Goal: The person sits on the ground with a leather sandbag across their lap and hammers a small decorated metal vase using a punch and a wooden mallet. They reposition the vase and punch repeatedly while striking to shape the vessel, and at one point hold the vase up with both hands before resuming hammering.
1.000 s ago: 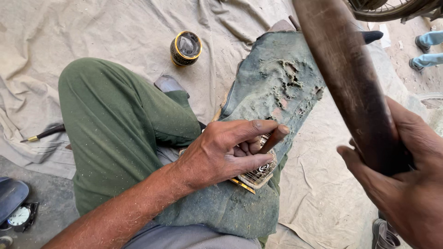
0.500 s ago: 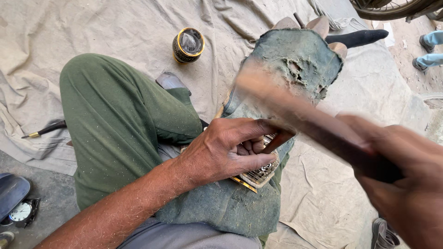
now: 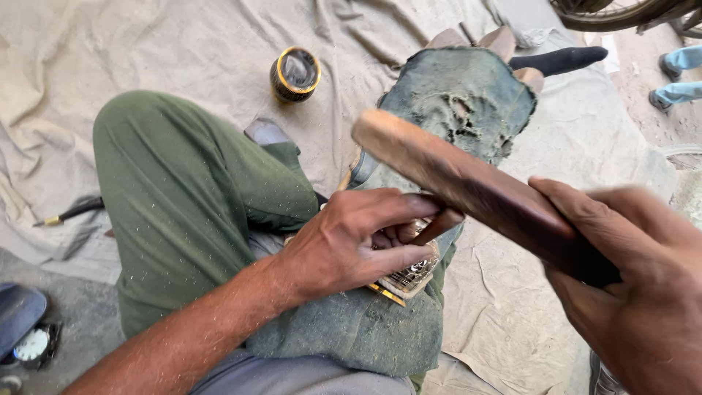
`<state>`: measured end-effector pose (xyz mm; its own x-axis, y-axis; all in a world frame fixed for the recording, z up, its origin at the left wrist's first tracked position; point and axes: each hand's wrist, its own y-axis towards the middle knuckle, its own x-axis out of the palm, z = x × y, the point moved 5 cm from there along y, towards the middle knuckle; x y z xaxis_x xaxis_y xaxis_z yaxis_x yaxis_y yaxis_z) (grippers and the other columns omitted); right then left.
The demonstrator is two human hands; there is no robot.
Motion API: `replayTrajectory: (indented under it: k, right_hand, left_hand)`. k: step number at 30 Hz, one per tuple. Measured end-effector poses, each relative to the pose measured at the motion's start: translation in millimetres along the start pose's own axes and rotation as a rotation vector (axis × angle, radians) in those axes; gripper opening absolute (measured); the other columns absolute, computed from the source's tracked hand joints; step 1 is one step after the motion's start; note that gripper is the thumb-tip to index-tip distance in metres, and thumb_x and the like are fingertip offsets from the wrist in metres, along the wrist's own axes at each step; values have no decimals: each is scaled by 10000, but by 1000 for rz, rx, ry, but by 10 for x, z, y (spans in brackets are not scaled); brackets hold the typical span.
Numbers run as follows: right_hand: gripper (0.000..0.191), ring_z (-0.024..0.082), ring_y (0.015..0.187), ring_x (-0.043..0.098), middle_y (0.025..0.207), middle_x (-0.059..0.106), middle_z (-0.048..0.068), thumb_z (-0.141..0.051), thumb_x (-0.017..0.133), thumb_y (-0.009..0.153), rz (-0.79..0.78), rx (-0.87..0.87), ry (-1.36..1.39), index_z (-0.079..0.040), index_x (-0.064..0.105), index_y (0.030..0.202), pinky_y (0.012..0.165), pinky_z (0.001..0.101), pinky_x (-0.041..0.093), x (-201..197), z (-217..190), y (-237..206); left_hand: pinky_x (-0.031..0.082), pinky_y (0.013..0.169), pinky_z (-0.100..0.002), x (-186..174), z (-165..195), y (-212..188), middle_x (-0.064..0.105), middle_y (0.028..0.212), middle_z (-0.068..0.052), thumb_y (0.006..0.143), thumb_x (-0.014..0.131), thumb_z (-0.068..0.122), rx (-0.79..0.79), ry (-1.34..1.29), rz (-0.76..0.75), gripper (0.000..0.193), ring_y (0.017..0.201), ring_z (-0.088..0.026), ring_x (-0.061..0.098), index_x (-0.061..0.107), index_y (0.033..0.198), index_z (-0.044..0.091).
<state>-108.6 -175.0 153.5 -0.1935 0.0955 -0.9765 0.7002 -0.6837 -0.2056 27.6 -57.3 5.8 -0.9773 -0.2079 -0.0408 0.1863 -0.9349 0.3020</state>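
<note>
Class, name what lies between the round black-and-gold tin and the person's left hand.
In the head view, the bent knee in green trousers lies between the tin and left hand.

A small round tin [image 3: 295,73] sits on the beige ground cloth [image 3: 146,51], just beyond the bent knee in green trousers. It is black with a gold rim, and its lid looks shiny and dark on top. At the lower left edge, on the bare grey floor, lies a small round dial [image 3: 31,346] with a pale face in a dark case, like a gauge or clock face; its markings are too small to tell. No signs or screens show.
</note>
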Motion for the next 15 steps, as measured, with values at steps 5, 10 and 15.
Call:
replayTrajectory:
  k: [5, 10, 15]
  right_hand:
    - [385, 231, 860, 712, 1057, 661, 128, -94, 750, 852, 165, 214, 680, 26, 638, 1200, 782, 351, 632, 68, 453, 41]
    - [282, 240, 820, 708, 893, 587, 131, -131, 820, 948, 79, 211, 1025, -39, 587, 1077, 736, 427, 609, 259, 994, -63]
    - [333, 329, 754, 703, 866, 666, 234, -145, 864, 874, -97, 473, 265, 17, 625, 1040, 676, 474, 618, 313, 1110, -129]
  left_hand:
    - [581, 666, -203, -16, -17, -56, 653, 860, 22, 892, 843, 168, -139, -143, 80, 520, 732, -39, 619, 650, 1373, 122]
    - [533, 580, -204, 8, -63, -79, 591, 794, 20, 871, 839, 145, -276, -175, 127, 555, 674, -41, 560, 621, 1379, 115]
    - [565, 599, -208, 21, -11, -101, 608, 813, 16, 867, 851, 157, -228, -108, 135, 555, 678, -44, 584, 627, 1373, 118]
